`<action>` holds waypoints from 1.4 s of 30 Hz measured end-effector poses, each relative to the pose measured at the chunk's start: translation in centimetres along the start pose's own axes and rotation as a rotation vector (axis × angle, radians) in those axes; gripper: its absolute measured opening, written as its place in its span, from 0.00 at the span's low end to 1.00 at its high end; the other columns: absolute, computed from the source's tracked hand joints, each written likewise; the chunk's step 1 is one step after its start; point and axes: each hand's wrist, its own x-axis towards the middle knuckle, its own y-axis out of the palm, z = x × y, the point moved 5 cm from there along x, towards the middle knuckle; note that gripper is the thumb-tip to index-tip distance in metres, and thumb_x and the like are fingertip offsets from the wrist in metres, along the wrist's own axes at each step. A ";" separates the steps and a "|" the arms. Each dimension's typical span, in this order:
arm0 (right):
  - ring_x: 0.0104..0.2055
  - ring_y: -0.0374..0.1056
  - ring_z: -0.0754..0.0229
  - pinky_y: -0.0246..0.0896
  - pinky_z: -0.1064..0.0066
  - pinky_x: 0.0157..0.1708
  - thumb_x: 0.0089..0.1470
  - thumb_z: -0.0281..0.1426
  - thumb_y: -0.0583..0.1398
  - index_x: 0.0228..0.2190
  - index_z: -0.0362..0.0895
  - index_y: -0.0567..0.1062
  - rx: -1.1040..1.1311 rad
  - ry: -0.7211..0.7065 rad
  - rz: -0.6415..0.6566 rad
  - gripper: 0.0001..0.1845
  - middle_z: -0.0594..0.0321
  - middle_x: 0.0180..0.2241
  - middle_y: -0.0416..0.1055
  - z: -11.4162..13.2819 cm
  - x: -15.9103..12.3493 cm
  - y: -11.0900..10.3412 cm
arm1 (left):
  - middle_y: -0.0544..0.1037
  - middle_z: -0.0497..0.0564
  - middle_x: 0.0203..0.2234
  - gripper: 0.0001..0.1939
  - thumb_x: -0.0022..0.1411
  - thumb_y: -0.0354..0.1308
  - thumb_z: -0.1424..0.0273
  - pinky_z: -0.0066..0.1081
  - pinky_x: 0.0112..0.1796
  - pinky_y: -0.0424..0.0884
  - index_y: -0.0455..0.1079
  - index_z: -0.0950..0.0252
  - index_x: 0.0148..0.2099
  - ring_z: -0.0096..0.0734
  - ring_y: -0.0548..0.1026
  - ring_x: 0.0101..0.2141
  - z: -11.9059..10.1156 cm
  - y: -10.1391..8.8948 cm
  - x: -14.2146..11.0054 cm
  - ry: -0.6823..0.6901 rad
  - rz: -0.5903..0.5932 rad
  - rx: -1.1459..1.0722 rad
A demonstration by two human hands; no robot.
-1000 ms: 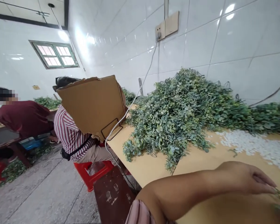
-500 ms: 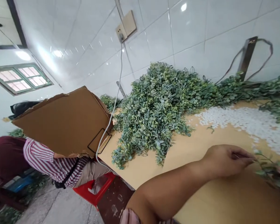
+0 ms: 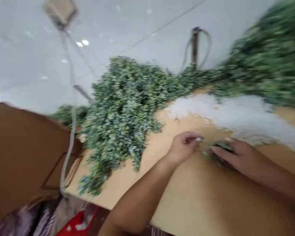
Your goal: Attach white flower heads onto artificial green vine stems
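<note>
The picture is smeared by motion. My left hand (image 3: 184, 147) rests on the tan table (image 3: 191, 200) with its fingers pinched on a small white piece at one end of a green leafy sprig (image 3: 215, 151). My right hand (image 3: 238, 157) comes in from the right and closes its fingers over the other end of that sprig. Both hands meet near the middle of the table, just in front of a spread of small white pieces (image 3: 233, 114).
A big heap of green artificial foliage (image 3: 120, 111) lies at the left and along the white tiled wall (image 3: 137, 29). A cardboard sheet (image 3: 19, 150) stands at the left edge with a white cable (image 3: 68, 131) hanging past it. A red stool (image 3: 73, 224) shows below.
The camera has swung right and down, away from the people on the left. My left hand moved up to the sprig and my right hand has come into view holding it.
</note>
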 end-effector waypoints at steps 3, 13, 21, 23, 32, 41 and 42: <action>0.17 0.54 0.65 0.49 0.72 0.18 0.45 0.46 0.55 0.16 0.45 0.63 0.168 0.158 0.021 0.19 0.68 0.13 0.57 0.1 0.2 0.1 | 0.74 0.45 0.19 0.04 0.46 0.64 0.73 0.23 0.26 0.63 0.74 0.68 0.28 0.20 0.66 0.20 -0.4 0.0 0.0 -0.008 0.055 -0.095; 0.19 0.53 0.69 0.49 0.74 0.20 0.41 0.38 0.59 0.22 0.41 0.68 0.470 0.268 -0.035 0.11 0.71 0.17 0.59 0.1 0.0 -0.7 | 0.74 0.45 0.18 0.14 0.39 0.69 0.62 0.23 0.27 0.66 0.74 0.66 0.27 0.21 0.69 0.22 -1.5 0.0 -0.6 0.014 0.094 -0.147; 0.20 0.55 0.69 0.51 0.74 0.21 0.42 0.44 0.61 0.21 0.42 0.68 0.529 0.289 -0.041 0.17 0.70 0.17 0.60 -0.7 0.2 -0.9 | 0.75 0.46 0.21 0.15 0.43 0.68 0.61 0.24 0.29 0.67 0.75 0.65 0.33 0.23 0.71 0.24 -1.4 -0.3 -0.4 0.014 0.140 -0.107; 0.19 0.53 0.69 0.50 0.74 0.21 0.42 0.45 0.61 0.20 0.42 0.67 0.536 0.286 -0.059 0.18 0.70 0.17 0.59 -0.8 0.3 -1.1 | 0.75 0.46 0.21 0.16 0.44 0.67 0.61 0.24 0.29 0.66 0.75 0.65 0.34 0.22 0.70 0.24 -1.2 0.0 -0.6 -0.009 0.174 -0.093; 0.21 0.54 0.68 0.50 0.75 0.22 0.41 0.40 0.62 0.23 0.42 0.66 0.460 0.269 -0.026 0.15 0.70 0.18 0.60 -0.2 0.0 -0.8 | 0.71 0.45 0.18 0.15 0.45 0.67 0.62 0.22 0.27 0.62 0.71 0.69 0.25 0.19 0.66 0.22 -1.0 1.1 -0.9 -0.040 0.165 -0.026; 0.25 0.58 0.63 0.52 0.73 0.25 0.41 0.35 0.58 0.21 0.43 0.68 0.172 0.212 -0.086 0.08 0.67 0.19 0.62 -0.5 0.2 -1.1 | 0.71 0.45 0.18 0.20 0.45 0.64 0.55 0.23 0.27 0.62 0.70 0.68 0.27 0.20 0.66 0.22 -1.0 1.4 -1.2 -0.069 0.220 -0.011; 0.25 0.58 0.63 0.53 0.73 0.26 0.41 0.34 0.58 0.20 0.43 0.68 0.142 0.186 -0.111 0.07 0.67 0.20 0.62 -0.4 0.2 -1.2 | 0.70 0.45 0.18 0.20 0.44 0.65 0.55 0.23 0.27 0.61 0.69 0.68 0.27 0.20 0.66 0.22 -1.0 1.5 -1.2 -0.070 0.218 -0.015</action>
